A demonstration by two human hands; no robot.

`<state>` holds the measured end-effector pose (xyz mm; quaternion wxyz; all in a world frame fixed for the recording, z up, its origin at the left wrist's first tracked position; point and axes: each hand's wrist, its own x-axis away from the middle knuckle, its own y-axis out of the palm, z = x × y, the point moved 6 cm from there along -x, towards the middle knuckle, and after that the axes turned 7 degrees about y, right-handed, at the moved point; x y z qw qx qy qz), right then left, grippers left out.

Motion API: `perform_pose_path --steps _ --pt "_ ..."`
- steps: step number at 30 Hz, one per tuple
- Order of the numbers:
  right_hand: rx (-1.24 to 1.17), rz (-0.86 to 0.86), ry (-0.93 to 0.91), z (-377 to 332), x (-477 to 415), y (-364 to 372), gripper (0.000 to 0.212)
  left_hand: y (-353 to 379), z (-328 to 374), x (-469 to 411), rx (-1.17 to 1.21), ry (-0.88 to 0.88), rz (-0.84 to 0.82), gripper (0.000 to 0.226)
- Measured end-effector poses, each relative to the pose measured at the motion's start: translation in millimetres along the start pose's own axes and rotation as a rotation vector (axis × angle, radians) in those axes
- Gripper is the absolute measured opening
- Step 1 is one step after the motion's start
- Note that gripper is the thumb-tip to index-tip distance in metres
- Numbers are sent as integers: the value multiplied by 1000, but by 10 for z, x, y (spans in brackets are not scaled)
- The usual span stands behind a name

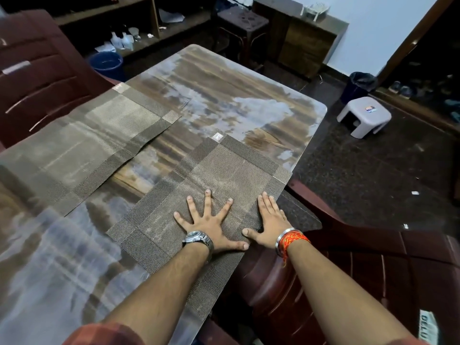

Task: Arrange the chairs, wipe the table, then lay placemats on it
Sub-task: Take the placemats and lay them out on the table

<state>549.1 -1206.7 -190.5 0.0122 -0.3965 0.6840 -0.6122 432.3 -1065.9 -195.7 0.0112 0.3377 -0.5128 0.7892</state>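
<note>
A glossy wood-grain table [224,95] fills the middle of the head view. Two brown woven placemats lie on it: one [82,145] along the left side, another [219,168] along the right edge. My left hand [211,225], with a wristwatch, presses flat on the right placemat, fingers spread. Beside it my right hand [270,220], with a bangle and red thread, rests flat on that mat's right border at the table edge. A maroon plastic chair [348,270] stands at the table's right side; another maroon chair [37,70] stands at the left.
A small grey stool [364,115] and a dark bin [358,85] are on the dark floor to the right. A blue bucket [107,63], a low shelf with bottles [124,38], a dark stool [241,23] and a wooden cabinet [306,43] lie beyond the table's far end.
</note>
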Motion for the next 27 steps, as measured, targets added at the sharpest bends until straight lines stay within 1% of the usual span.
perform_pose_path --steps 5,7,8,10,12,15,17,19,22,25,27 --pt "9 2 18 16 6 7 112 14 -6 -12 18 11 -7 133" --pt "9 39 18 36 35 -15 112 16 -5 -12 32 22 -1 132" --pt "-7 92 8 44 70 -41 111 6 -7 -8 43 30 19 131" --pt "-88 261 4 68 207 -112 104 -41 -15 23 43 58 92 127" --pt "-171 413 46 104 410 -146 96 -81 -22 63 16 94 156 118" --pt "-185 506 131 108 694 -146 87 -158 -14 135 -42 154 189 103" --pt "-188 571 177 57 906 -182 84 -255 12 212 -95 219 224 97" --pt "-210 620 194 -40 1096 -252 81 -410 25 312 -128 264 279 95" --pt "-216 706 214 -198 1432 -422 78 -733 56 620 -130 324 412 91" --pt "-234 791 201 -426 1785 -592 78 -1022 48 1088 -123 379 546 86" --pt "-224 857 164 -591 2069 -704 78 -1185 19 1499 -134 414 660 88"
